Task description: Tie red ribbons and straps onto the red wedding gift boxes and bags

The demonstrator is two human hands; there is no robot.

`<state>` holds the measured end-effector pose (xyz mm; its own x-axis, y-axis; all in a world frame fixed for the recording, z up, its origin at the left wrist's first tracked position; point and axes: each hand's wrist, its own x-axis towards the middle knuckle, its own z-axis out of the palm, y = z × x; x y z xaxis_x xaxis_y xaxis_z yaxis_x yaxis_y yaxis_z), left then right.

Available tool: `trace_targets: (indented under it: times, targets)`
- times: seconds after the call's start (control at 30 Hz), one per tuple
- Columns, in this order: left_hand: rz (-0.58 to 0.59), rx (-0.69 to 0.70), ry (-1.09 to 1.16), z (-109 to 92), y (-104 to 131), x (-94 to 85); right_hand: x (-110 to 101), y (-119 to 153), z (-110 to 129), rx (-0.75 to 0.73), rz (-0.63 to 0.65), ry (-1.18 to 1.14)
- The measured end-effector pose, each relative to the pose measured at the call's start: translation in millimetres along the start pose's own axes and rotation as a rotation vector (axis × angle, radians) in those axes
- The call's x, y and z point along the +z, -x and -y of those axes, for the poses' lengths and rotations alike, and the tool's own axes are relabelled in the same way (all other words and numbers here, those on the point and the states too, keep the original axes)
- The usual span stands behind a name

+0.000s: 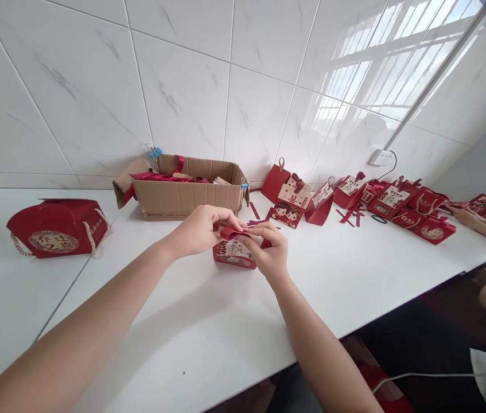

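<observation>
A small red gift box (pixel 234 258) with white printed figures stands on the white table in front of me. Over its top, a red ribbon (pixel 230 233) is looped between my fingers. My left hand (pixel 208 228) pinches the ribbon from the left side. From the right, my right hand (pixel 268 246) grips the same ribbon with thumb and fingers pressed together. Both hands hide much of the box's top, so I cannot tell how the ribbon is knotted.
Behind my hands stands an open cardboard box (pixel 182 202) holding red ribbon. A larger red box with rope handles (pixel 55 232) sits at the left. Several finished-looking gift boxes (pixel 286 213) and ribbon scraps (pixel 349 217) lie to the right. Another person's hand (pixel 464 215) is at far right.
</observation>
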<state>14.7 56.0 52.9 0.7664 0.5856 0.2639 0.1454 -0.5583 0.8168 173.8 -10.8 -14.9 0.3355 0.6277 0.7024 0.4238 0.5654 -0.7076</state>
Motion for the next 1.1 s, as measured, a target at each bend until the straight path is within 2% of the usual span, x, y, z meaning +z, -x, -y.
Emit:
trace_targets:
  times: [0.3, 0.53, 0.67, 0.83, 1.0, 1.1]
  targets:
    - [-0.056, 0.035, -0.172, -8.8, 1.4, 3.9, -0.8, -0.3, 1.3, -0.064, -0.035, 0.009]
    - [-0.103, -0.029, -0.176, -10.9, 2.3, 12.0, -0.4, 0.4, 2.1, -0.113, -0.041, 0.001]
    - [-0.132, -0.044, -0.073, -15.3, 3.2, 13.5, -4.8, -3.8, -1.5, 0.006, -0.018, -0.004]
    - [-0.093, -0.104, -0.023, -15.1, 4.3, 9.9, -10.5, -6.7, -2.2, 0.282, 0.149, -0.153]
    - [-0.024, -0.104, 0.012, -13.2, 4.7, 0.6, -9.5, -5.7, 1.4, 0.308, 0.167, -0.182]
    - [-0.036, -0.078, 0.001, -17.8, 5.1, -2.2, -9.3, -5.3, 2.2, 0.297, 0.171, -0.167]
